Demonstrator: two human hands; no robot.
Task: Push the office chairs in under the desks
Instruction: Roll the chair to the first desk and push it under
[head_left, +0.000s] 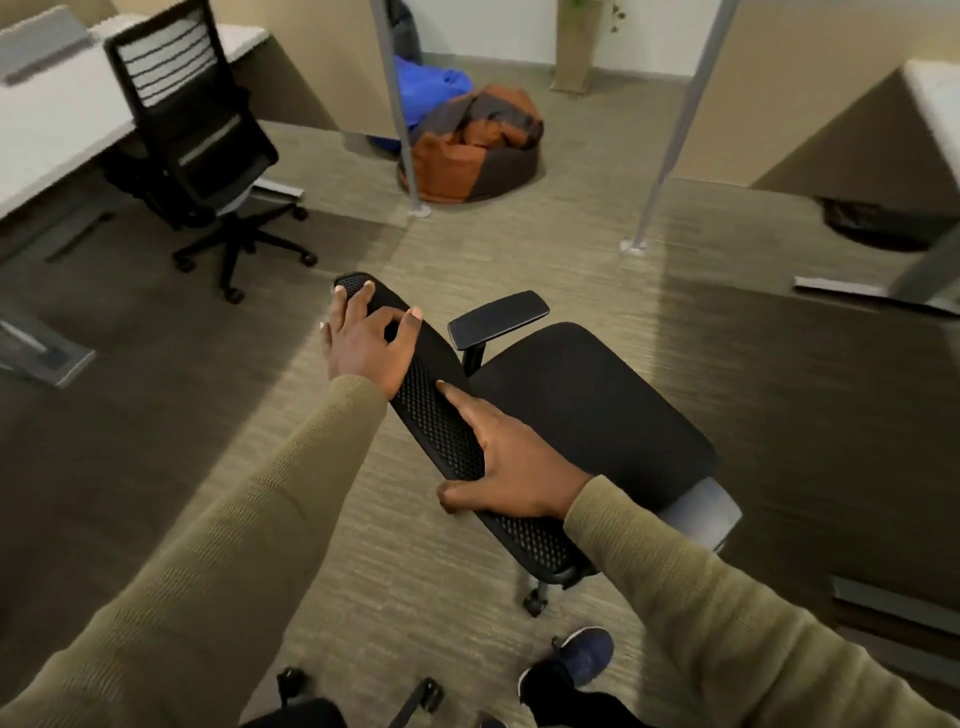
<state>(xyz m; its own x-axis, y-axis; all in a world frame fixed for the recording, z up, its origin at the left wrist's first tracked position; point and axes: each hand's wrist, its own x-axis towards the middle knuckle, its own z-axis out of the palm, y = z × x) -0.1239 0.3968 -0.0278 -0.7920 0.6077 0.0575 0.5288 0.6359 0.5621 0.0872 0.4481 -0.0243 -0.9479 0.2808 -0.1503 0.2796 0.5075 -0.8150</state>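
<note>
A black office chair (587, 410) stands on the carpet in the middle of the view, its seat facing right. I look down on the top edge of its mesh backrest (441, 415). My left hand (366, 338) lies flat on the far end of that edge, fingers spread over it. My right hand (511, 467) grips the near part of the same edge, thumb on the outer side. A second black chair (192, 124) sits at the white desk (47, 130) at the upper left, its seat partly under the top.
Another white desk (935, 104) stands at the upper right, with its grey foot (872, 288) on the floor. Two grey poles (402, 145) (660, 166) rise from the carpet ahead. An orange and grey beanbag (478, 150) lies beyond them. My shoe (582, 660) is below the chair.
</note>
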